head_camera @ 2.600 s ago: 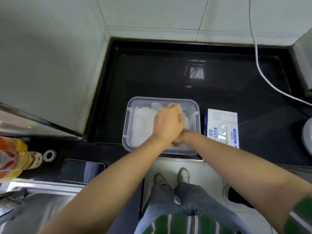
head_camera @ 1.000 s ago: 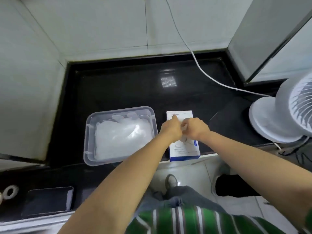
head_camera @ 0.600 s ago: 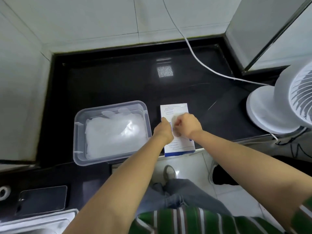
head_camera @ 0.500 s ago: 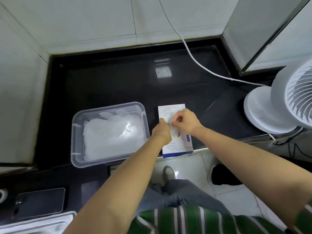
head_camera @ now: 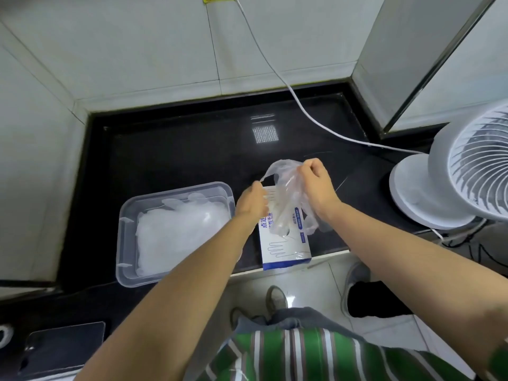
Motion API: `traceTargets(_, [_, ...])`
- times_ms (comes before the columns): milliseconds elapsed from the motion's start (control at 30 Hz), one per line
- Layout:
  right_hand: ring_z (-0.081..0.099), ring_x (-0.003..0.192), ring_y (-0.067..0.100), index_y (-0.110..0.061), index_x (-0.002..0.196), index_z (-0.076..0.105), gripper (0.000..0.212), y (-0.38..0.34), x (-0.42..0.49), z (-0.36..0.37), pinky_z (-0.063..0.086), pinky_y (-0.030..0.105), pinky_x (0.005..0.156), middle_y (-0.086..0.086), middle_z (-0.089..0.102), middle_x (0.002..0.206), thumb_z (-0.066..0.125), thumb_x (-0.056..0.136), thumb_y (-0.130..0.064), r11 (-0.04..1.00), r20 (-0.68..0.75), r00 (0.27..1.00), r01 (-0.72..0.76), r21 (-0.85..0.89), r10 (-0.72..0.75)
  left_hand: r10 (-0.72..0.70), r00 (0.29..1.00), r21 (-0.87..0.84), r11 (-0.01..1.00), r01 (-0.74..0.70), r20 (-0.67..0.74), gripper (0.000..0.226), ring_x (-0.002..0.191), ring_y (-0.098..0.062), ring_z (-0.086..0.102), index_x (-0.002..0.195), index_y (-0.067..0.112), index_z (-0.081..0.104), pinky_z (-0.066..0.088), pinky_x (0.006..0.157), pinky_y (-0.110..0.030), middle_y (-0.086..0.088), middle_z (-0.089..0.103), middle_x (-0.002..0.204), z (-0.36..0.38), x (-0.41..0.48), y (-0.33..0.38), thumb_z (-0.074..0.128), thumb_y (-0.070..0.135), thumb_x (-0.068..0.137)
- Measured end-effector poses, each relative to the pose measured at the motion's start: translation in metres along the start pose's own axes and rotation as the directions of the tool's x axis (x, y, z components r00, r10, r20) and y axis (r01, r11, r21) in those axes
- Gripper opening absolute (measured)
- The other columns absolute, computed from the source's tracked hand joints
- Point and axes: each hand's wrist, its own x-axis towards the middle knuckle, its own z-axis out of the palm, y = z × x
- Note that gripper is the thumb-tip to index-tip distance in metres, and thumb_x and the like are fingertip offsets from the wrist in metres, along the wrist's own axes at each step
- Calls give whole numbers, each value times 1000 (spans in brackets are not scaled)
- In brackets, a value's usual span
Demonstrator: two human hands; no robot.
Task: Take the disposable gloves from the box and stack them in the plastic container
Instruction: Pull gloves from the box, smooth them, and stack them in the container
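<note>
A clear disposable glove [head_camera: 286,193] hangs above the white and blue glove box [head_camera: 286,243], which lies on the black counter near its front edge. My right hand [head_camera: 316,188] pinches the glove's upper edge and holds it up. My left hand [head_camera: 251,202] pinches the glove's left side, just over the box's far end. Left of the box sits the clear plastic container [head_camera: 126,235] with a stack of clear gloves [head_camera: 178,229] lying inside.
A white fan [head_camera: 450,171] stands at the right, its white cable [head_camera: 297,103] running across the counter up the tiled wall. A dark phone [head_camera: 63,345] lies at the lower left. Tiled walls close the counter's back and left.
My right hand has lifted a glove up out of the box, and my left hand has taken hold of its left side. Earlier both hands were at the container, then moved to the box.
</note>
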Motion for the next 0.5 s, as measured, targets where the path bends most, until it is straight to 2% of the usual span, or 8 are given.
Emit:
traceTargets(33, [44,82,17,-23,88,45,5,-1,-1,0,42,34,75,1,46,91,45,92,-25,1000,-6,1000,-9,20,9,5,1000,-82,997,-4,9,35,85,-26,60,101,9,59,53,88,-39,-10,62,92,-3,-1,6,36,35,99])
traceTargets(133, [48,80,15,-19,94,43,3,-6,-5,3,46,28,69,2,48,91,43,96,-20,998,19,999,-36,47,35,79,988,-69,995,-71,134,44,96,-19,63,108,12,66,52,90,-34,-2,66,99,-9,-8,19,55,52,93])
traceTargets(200, [50,77,17,-21,92,43,4,-7,-7,5,48,28,65,3,49,89,46,95,-20,997,70,997,-45,56,42,147,982,-46,989,-142,122,31,89,-16,62,100,11,70,51,79,-28,0,66,92,-9,-7,19,68,40,88])
traceTargets(267, [46,77,21,-22,87,43,8,-6,-7,7,45,32,67,5,46,87,49,91,-20,998,102,994,-35,61,29,216,976,16,976,-216,8,13,77,-17,57,91,11,69,46,63,-25,0,62,79,-9,-7,18,68,24,89])
traceTargets(333, [43,77,21,-18,86,43,11,-6,-7,10,42,32,67,6,44,86,52,91,-15,1000,104,994,23,10,-24,292,952,84,955,-285,-95,7,75,-18,58,88,13,69,47,59,-27,2,62,74,-14,-4,17,65,19,89])
traceTargets(400, [45,75,17,-15,84,45,15,-7,-4,13,42,29,66,3,46,83,56,94,-15,992,106,990,101,-72,-93,362,923,108,931,-349,-130,7,72,-17,59,83,16,67,51,66,-29,2,64,74,-24,-7,20,63,18,90])
traceTargets(500, [50,73,12,-12,91,50,22,-11,-1,20,44,28,65,0,57,84,51,100,-32,996,126,989,81,-33,-76,337,937,-55,938,-343,-95,26,57,-14,43,65,16,54,37,55,-25,3,49,60,-42,-17,27,49,7,90])
